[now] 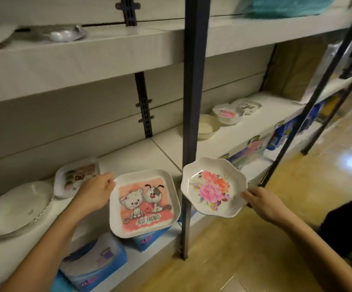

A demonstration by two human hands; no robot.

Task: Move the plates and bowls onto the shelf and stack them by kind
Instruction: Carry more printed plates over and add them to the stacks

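Observation:
My left hand (95,192) grips the left rim of a square plate (144,202) printed with a cat and a dog, held over the front edge of the white shelf (128,157). My right hand (263,202) holds the right rim of a scalloped floral plate (213,186), out in front of the shelf. On the shelf at left lie a round white plate stack (16,207) and a square patterned plate (76,178). Further right on the shelf stand a cream bowl stack (206,128), a floral bowl stack (226,114) and a small decorated plate (249,106).
A dark metal post (192,114) stands upright between the two held plates. Blue packages (95,262) fill the lower shelf below. An upper shelf (82,49) carries shiny metal dishes (65,34). Slanted dark bars (309,104) cross at right over the wooden floor (244,260).

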